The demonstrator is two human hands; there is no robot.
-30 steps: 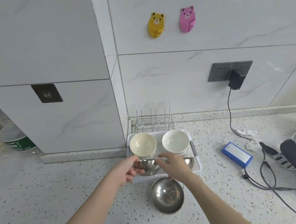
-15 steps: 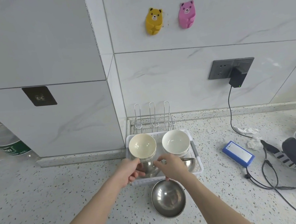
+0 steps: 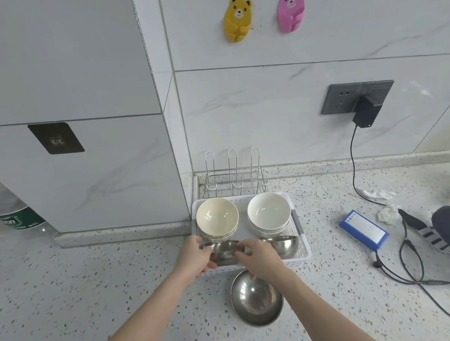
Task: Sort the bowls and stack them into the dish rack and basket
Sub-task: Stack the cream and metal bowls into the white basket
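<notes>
Holding a steel bowl (image 3: 222, 252) at the basket's (image 3: 304, 251) front-left corner, we had left hand (image 3: 193, 258) and right hand (image 3: 258, 257) fingers clamped on its rim. Tilted, it might have slipped and knocked the cream bowls (image 3: 217, 221) just behind.

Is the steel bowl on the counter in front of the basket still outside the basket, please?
Yes, the steel bowl sits on the counter just outside the white basket.

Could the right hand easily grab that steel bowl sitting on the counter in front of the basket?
Probably yes. The steel bowl lies open on the counter, right under the right hand's wrist, with nothing over it. But that hand and the left hand are both holding another metal bowl in the basket, so it must let go first.
</notes>
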